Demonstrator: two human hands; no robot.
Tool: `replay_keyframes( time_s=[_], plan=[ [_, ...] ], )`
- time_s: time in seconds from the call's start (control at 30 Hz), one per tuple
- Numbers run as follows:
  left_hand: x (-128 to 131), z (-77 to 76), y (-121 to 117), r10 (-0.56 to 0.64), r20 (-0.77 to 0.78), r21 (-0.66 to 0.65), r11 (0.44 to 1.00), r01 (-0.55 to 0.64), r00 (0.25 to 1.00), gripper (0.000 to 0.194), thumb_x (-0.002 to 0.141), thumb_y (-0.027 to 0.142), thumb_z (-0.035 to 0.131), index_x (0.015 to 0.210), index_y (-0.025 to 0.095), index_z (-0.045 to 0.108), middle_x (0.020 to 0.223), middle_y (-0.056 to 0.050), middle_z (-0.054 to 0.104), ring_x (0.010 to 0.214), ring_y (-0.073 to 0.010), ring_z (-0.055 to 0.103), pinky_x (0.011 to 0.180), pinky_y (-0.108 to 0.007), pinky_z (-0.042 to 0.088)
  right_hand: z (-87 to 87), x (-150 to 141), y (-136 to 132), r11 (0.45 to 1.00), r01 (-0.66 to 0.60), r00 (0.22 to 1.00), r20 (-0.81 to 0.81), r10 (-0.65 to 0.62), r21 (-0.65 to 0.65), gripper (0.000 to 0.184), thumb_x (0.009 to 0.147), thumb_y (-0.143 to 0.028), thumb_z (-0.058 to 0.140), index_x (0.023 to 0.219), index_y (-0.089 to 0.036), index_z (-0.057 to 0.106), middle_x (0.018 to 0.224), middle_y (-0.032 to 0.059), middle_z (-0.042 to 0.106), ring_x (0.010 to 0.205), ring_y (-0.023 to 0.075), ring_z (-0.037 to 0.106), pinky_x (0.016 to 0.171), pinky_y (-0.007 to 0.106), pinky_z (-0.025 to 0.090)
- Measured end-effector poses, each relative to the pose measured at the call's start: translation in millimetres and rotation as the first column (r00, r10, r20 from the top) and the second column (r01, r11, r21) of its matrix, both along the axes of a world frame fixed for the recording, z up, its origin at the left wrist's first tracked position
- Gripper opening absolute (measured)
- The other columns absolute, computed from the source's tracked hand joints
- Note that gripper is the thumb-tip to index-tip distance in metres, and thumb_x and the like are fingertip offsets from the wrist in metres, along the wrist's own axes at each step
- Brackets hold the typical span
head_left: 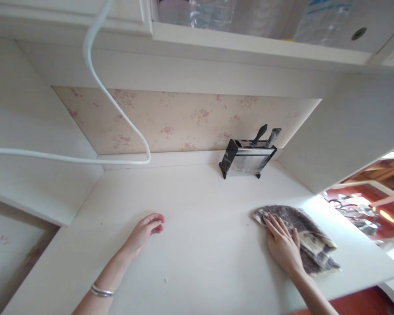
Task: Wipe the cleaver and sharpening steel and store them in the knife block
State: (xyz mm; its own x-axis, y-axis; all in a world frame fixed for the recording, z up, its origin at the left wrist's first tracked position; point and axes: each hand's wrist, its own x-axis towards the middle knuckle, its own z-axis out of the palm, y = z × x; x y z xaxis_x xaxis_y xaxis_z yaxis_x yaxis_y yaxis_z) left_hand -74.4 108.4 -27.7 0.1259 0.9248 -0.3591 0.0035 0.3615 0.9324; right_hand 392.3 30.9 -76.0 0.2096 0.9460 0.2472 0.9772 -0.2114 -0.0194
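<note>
A folded brown and cream cloth (315, 238) lies on the white counter (197, 245) at the right. My right hand (284, 245) rests flat on the cloth's left part, its fingers stretched out and palm down. Toward the left, my left hand (149, 227) hovers over or just touches the counter; which of the two I cannot tell. Its fingers are loosely bent, with a gap between thumb and fingers and nothing in them. A silver bracelet (101, 290) circles the left wrist.
At the back stands a knife block (249, 162) with two dark handles. A white cable (118, 109) hangs in front at the left. Overhead is a cabinet shelf (262, 43) with clear plastic packages. Small crumbs (166, 280) dot the counter. Side panels (348, 118) flank it.
</note>
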Motion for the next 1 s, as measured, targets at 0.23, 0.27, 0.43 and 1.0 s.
replay_keyframes(
  time_s=[0.23,0.27,0.43,1.0],
  plan=[
    [7,4.8,-18,0.068,0.099,-0.031,0.997,-0.065,0.993,0.02,0.069,0.032,0.069,0.083,0.018,0.068,0.084,-0.001,0.065,0.069,-0.0125,0.058,0.07,-0.026,0.046,32.7,-14,32,0.989,-0.056,0.993,-0.095,0.069,0.138,0.047,0.088,-0.05,0.044,0.122,-0.024,0.063,0.147,0.0114,0.045,0.141,0.0353,0.03,0.111,0.069,0.009],
    [10,4.9,-20,0.076,0.109,-0.035,0.997,-0.073,0.991,0.02,0.069,0.032,0.068,0.084,0.018,0.067,0.084,-0.001,0.065,0.068,-0.0115,0.057,0.067,-0.025,0.045,36.6,-31,36,0.98,-0.103,0.976,-0.172,0.132,0.171,0.044,0.087,-0.05,0.047,0.12,-0.024,0.063,0.144,0.0115,0.048,0.138,0.0347,0.035,0.111,0.067,0.014],
    [40,0.1,-25,0.082,0.174,-0.084,0.994,-0.068,0.981,0.026,0.072,0.037,0.065,0.092,0.02,0.062,0.081,0.001,0.063,0.053,-0.0071,0.05,0.049,-0.021,0.035,35.4,-157,52,0.937,-0.33,0.424,-0.868,0.258,0.117,0.031,0.086,-0.035,0.051,0.112,-0.023,0.062,0.108,0.009,0.069,0.089,0.0222,0.067,0.081,0.04,0.054],
    [54,-18.8,-32,0.036,0.309,-0.008,0.999,-0.035,0.95,0.029,0.079,0.047,0.067,0.089,0.02,0.063,0.062,0.005,0.049,0.052,-0.0086,0.042,0.048,-0.023,0.029,10.4,-273,54,0.845,-0.49,0.062,-0.958,0.28,0.215,0.025,0.094,-0.038,0.048,0.097,-0.022,0.066,0.056,-0.0017,0.064,0.051,0.0161,0.058,0.053,0.027,0.044]
  ],
)
